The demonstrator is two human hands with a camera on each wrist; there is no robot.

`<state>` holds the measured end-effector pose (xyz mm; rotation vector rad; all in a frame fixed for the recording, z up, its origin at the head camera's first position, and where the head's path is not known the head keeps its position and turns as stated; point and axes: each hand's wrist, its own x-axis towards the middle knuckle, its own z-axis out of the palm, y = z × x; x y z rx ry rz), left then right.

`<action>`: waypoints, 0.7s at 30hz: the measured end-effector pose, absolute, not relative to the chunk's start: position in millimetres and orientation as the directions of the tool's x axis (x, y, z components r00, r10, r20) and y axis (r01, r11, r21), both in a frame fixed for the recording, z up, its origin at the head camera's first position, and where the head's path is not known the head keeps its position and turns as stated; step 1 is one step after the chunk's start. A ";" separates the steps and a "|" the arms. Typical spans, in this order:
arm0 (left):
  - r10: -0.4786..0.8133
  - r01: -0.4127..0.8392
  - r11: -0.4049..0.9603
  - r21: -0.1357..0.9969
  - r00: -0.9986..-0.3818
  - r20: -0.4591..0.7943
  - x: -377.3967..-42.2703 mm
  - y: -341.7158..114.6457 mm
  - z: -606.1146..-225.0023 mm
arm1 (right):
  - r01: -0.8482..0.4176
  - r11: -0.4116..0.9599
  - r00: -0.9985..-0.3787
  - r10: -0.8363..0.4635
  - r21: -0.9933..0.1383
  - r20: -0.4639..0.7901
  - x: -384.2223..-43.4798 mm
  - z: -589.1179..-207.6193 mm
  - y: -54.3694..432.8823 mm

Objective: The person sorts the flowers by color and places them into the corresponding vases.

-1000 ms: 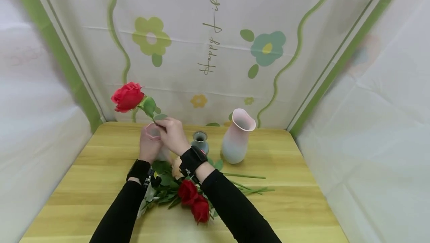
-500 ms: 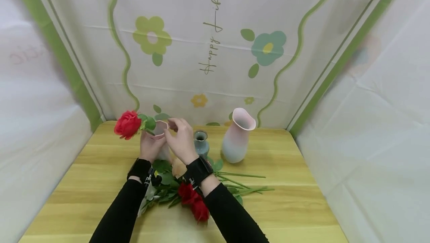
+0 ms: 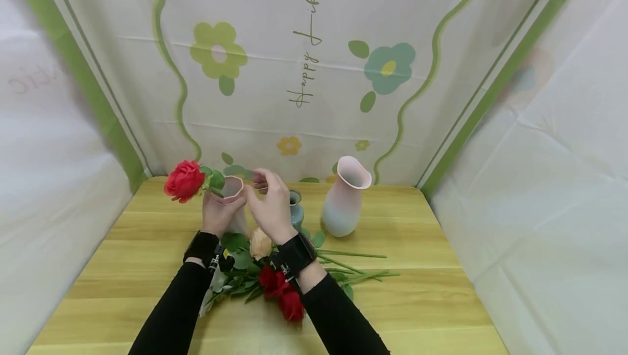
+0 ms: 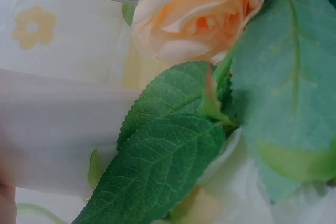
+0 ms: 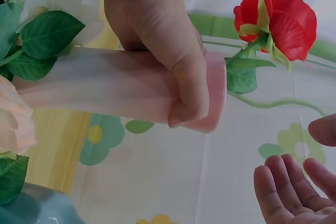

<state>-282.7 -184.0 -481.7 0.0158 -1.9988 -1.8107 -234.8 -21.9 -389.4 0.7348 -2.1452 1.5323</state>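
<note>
My left hand [image 3: 217, 217] grips a slim pink-and-white vase [image 5: 115, 83] just below its rim, thumb wrapped across the front in the right wrist view. A red rose [image 3: 183, 181] stands in that vase, its bloom leaning out over the left side and its lower stem hidden inside. Just right of the rim, my right hand [image 3: 272, 202] has loosely bent fingers; in the right wrist view they hold nothing and stand apart from vase and flower. Below the hands lies a peach rose [image 4: 199, 19] with broad green leaves, close by the vase's foot.
Two more red roses [image 3: 291, 306] and white blooms [image 3: 211, 295] lie toward the front, green stems [image 3: 360, 276] pointing right. A small blue-grey vase [image 3: 297, 216] stands partly behind my right hand. Farther right is a larger pink-and-white vase [image 3: 342, 210]. A printed cloth [image 3: 265, 71] backs the table.
The red rose has dropped into the vase and tipped left. My right hand has let go of its stem and drawn back to the right. My left hand keeps its hold.
</note>
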 end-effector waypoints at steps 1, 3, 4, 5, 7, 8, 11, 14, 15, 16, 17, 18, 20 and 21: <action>-0.301 0.272 0.153 0.950 -0.903 0.307 -283.3 -184.3 -483.0 | -0.625 0.257 -0.781 -0.176 -0.738 0.600 -234.5 -389.6 -20.0; -0.306 0.260 0.176 0.950 -0.903 0.303 -283.5 -184.5 -484.5 | -0.626 0.250 -0.779 -0.159 -0.739 0.606 -234.1 -390.6 -16.0; -0.307 0.257 0.185 0.948 -0.902 0.305 -283.1 -184.6 -484.7 | -0.627 0.248 -0.778 -0.148 -0.738 0.611 -233.7 -390.7 -14.0; -0.307 0.258 0.195 0.946 -0.900 0.309 -282.6 -184.7 -484.7 | -0.631 0.244 -0.774 -0.140 -0.736 0.618 -233.5 -390.9 -12.0; -0.304 0.268 0.210 0.940 -0.896 0.323 -281.5 -185.2 -484.9 | -0.642 0.237 -0.764 -0.124 -0.729 0.633 -231.9 -390.8 -7.7; -0.302 0.273 0.216 0.937 -0.894 0.331 -281.2 -185.3 -485.1 | -0.651 0.244 -0.756 -0.121 -0.719 0.643 -231.4 -391.4 -5.4; -0.297 0.283 0.223 0.933 -0.892 0.342 -281.2 -185.8 -485.5 | -0.664 0.254 -0.743 -0.119 -0.703 0.659 -228.0 -390.8 2.4; -0.292 0.274 0.223 0.935 -0.897 0.332 -281.7 -185.6 -484.8 | -0.654 0.257 -0.751 -0.113 -0.711 0.650 -225.3 -391.2 10.4; -0.291 0.270 0.220 0.937 -0.899 0.328 -281.5 -185.3 -484.5 | -0.645 0.248 -0.760 -0.107 -0.723 0.641 -224.1 -391.0 12.9; -0.288 0.272 0.208 0.940 -0.901 0.324 -281.1 -185.3 -484.0 | -0.637 0.244 -0.767 -0.103 -0.731 0.634 -223.3 -391.4 15.2; -0.284 0.265 0.204 0.942 -0.905 0.316 -277.6 -183.9 -479.3 | -0.627 0.244 -0.775 -0.096 -0.740 0.625 -222.3 -391.4 17.3; -0.281 0.258 0.204 0.944 -0.909 0.309 -273.8 -182.3 -474.0 | -0.617 0.242 -0.783 -0.091 -0.749 0.615 -221.6 -391.8 19.2; -0.279 0.253 0.204 0.946 -0.911 0.304 -272.9 -182.1 -473.3 | -0.612 0.239 -0.787 -0.082 -0.754 0.612 -219.7 -393.1 23.0; -0.277 0.248 0.195 0.949 -0.914 0.296 -270.5 -181.2 -469.9 | -0.618 0.238 -0.781 -0.081 -0.749 0.619 -219.5 -394.7 25.0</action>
